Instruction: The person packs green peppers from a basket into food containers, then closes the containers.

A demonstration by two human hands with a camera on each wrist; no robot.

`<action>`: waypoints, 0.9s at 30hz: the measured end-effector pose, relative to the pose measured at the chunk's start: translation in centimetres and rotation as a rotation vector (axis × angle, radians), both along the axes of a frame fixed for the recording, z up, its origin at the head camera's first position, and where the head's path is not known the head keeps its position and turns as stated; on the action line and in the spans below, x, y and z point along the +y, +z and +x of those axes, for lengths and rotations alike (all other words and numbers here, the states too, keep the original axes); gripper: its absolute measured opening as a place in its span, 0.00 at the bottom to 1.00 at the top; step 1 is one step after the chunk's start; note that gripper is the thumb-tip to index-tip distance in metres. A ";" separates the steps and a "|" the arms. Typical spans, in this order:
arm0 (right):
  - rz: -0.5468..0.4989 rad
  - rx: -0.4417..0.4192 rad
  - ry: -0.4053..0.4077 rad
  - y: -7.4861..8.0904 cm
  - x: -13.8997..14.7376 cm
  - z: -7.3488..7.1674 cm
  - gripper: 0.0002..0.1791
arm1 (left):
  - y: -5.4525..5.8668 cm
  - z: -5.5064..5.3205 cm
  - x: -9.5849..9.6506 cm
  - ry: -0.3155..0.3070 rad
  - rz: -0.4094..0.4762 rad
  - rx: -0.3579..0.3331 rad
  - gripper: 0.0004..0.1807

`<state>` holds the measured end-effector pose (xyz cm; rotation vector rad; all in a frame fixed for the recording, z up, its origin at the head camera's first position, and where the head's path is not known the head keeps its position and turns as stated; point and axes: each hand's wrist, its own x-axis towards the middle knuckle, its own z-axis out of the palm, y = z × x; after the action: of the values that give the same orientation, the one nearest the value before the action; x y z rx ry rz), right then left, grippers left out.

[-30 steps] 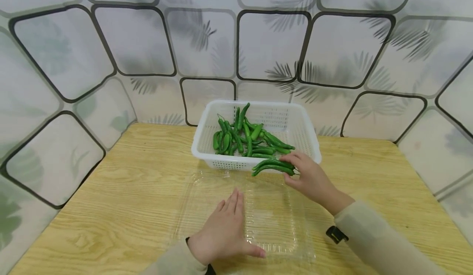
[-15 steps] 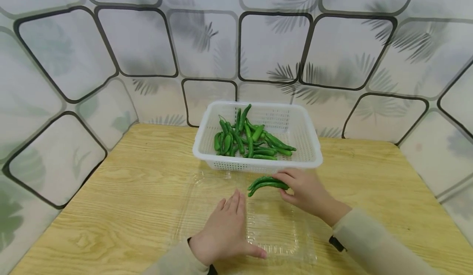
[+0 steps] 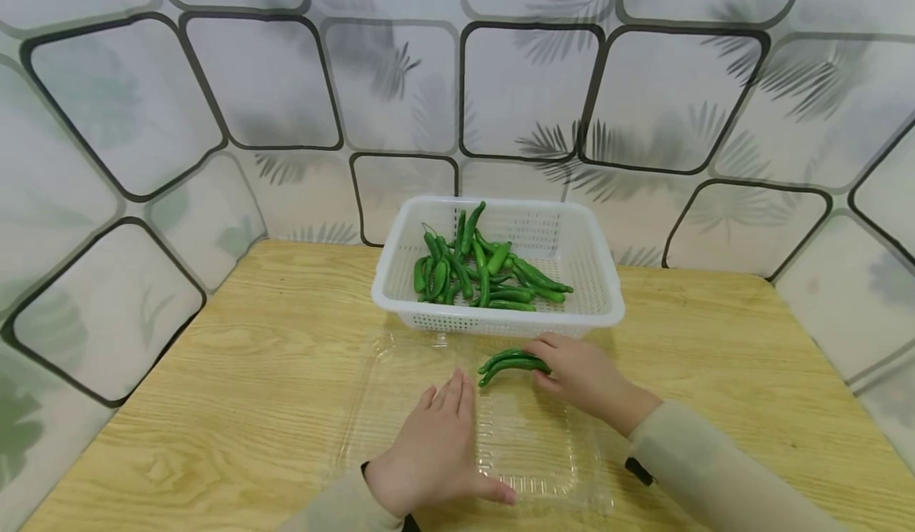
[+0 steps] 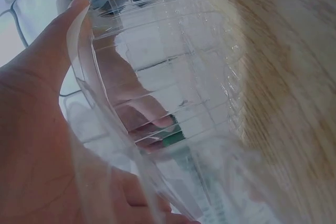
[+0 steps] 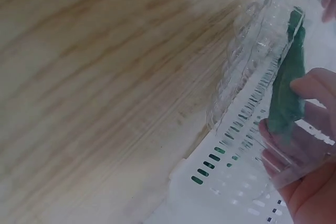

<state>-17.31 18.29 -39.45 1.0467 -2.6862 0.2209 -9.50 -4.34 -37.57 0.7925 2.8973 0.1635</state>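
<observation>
In the head view, my right hand (image 3: 586, 377) pinches a small bunch of long green chili peppers (image 3: 511, 364) by one end, over the far right part of a clear plastic container (image 3: 529, 445). The peppers point left, and the right wrist view shows thumb and fingertips around the green chilies (image 5: 287, 85) beside the transparent wall. My left hand (image 3: 432, 452) lies across the middle and near left of the container with straight fingers and the thumb spread to the right. Seen from the left wrist, its thumb lies along the container's edge (image 4: 86, 51).
Behind the container stands a white perforated basket (image 3: 465, 322) with many green chili peppers (image 3: 465, 266) piled mostly in its left and middle. Both rest on a wood-grain table (image 3: 236, 373), with a patterned wall covering (image 3: 400, 79) behind and at the sides.
My right hand has brought the chili peppers from over the basket's front rim toward me and down into the container's area. The left hand stays put.
</observation>
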 end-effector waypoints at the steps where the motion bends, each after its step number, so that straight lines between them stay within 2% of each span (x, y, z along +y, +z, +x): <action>1: 0.012 -0.005 -0.009 0.0 -0.1 0.0 0.16 | 0.0 0.0 0.0 0.002 0.002 -0.004 0.73; 10: 0.127 0.021 -0.035 -0.5 -0.6 -0.2 0.10 | 0.1 -0.1 -0.1 0.000 0.000 -0.030 0.72; 19: 0.156 0.040 -0.048 -0.6 -0.9 -0.1 0.12 | 0.2 -0.2 -0.1 0.006 0.012 -0.063 0.72; 27: 0.168 0.040 -0.049 -0.5 -0.9 0.0 0.14 | 0.3 -0.1 0.0 0.005 0.002 -0.060 0.72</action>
<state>-17.36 17.35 -39.97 1.0170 -2.7281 -0.0351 -9.64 -4.39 -37.30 0.7665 2.8435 0.1874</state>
